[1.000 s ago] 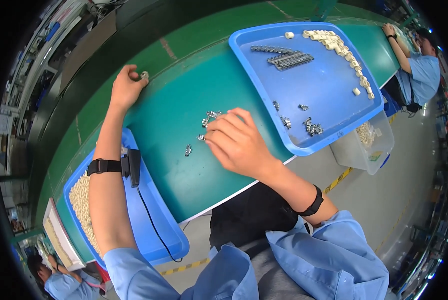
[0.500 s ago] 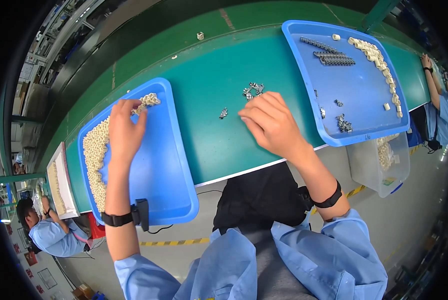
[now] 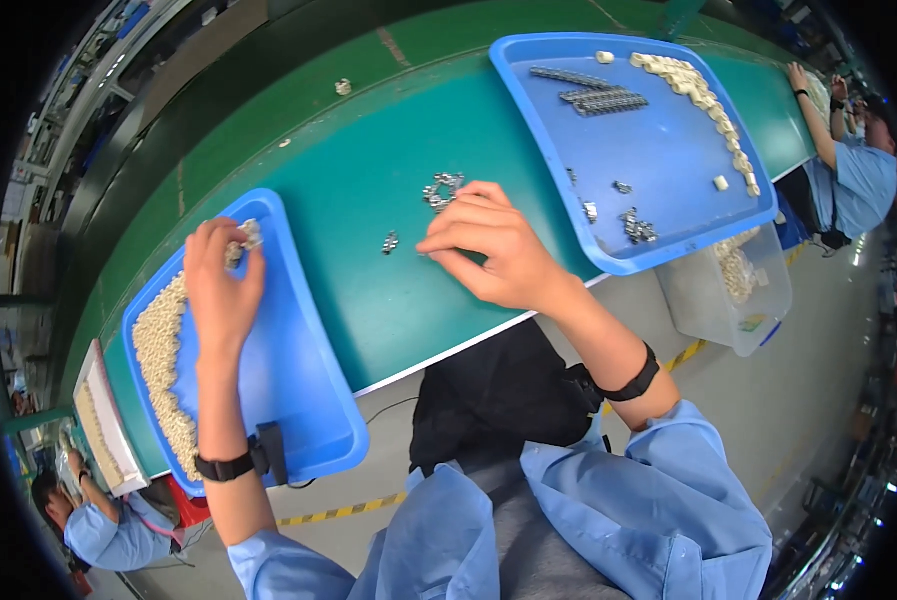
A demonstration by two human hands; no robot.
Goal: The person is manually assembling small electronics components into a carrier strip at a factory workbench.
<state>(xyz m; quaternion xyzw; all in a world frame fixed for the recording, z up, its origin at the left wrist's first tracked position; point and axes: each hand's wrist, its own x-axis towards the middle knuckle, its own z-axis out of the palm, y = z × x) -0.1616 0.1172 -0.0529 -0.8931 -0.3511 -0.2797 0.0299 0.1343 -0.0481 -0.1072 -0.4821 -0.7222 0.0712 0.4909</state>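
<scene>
**Two hands at a green bench, one in each pile**

While the left hand reaches into the near blue tray, its grip is pinched narrow on a few cream plastic pieces at the top end of the heap that runs down the tray's outer side. The right hand rests on the green bench, fingers curled loosely; whether they hold anything cannot be told. Just beyond its fingertips lies a small cluster of metal parts, and one stray metal part lies just left of that grip, between the two hands. Right of the right hand stands a second blue tray with metal rows, loose metal bits and a curved line of cream pieces. Beyond that tray's near edge a clear bin sits below the bench. Another person works at the far right.
</scene>
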